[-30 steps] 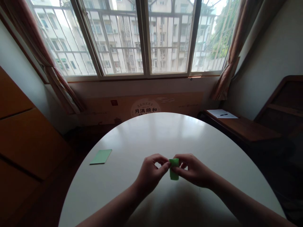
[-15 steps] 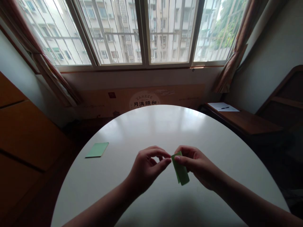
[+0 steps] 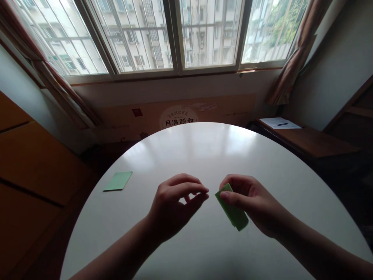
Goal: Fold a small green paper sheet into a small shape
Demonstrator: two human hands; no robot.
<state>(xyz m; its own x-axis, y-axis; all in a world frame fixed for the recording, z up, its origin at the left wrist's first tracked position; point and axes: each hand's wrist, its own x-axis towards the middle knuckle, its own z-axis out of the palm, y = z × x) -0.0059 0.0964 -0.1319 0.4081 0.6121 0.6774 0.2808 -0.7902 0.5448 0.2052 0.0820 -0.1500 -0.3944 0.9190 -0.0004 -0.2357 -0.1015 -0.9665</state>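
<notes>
A folded strip of green paper [image 3: 233, 210] hangs slantwise over the table, pinched near its upper end by my right hand [image 3: 250, 198]. The thumb lies on the front of the paper, and the other fingers are behind it. To the left, my left hand [image 3: 177, 202] hovers just apart from the paper. Its thumb and fingertips come together in a pinch, with nothing visible between them. A stack of light green square paper [image 3: 118, 181] lies near the table's left edge.
Both hands are above a round white table [image 3: 186, 155]. Beyond its right edge, a sheet of white paper [image 3: 274, 123] and a pen [image 3: 282, 124] rest on a brown wooden surface [image 3: 320, 144]. A barred window [image 3: 204, 35] and curtains [image 3: 288, 77] are behind.
My left fingers have come off the green paper's edge and sit slightly left. My right hand has moved a little right with the paper, which now tilts more. The camera view dips slightly.
</notes>
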